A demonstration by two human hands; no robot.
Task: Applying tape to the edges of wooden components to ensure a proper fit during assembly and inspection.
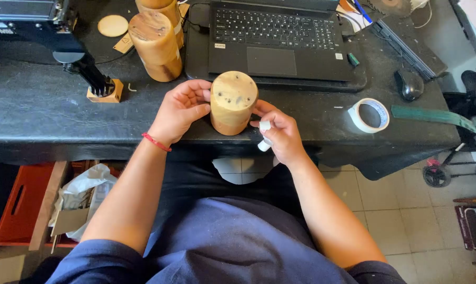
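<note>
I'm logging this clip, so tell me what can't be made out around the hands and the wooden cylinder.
- Wooden cylinder, head view: its underside and far side face away.
- White scrap: mostly covered by the right hand; its kind is unclear.
- Left hand: fingertips hidden behind the cylinder.
- Rear wooden cylinder: cut by the top edge.

A dark surface point(48, 113) spans the view. At twelve o'clock sits an open black laptop point(277, 39). At eleven o'clock stand two wooden cylinders point(156, 44), touching, with a flat wooden disc point(113, 25) just beside them. At three o'clock lies a roll of white tape point(369, 115), with a black mouse point(409, 84) near it. At eight o'clock, below the surface, is a red crate point(19, 205).
</note>
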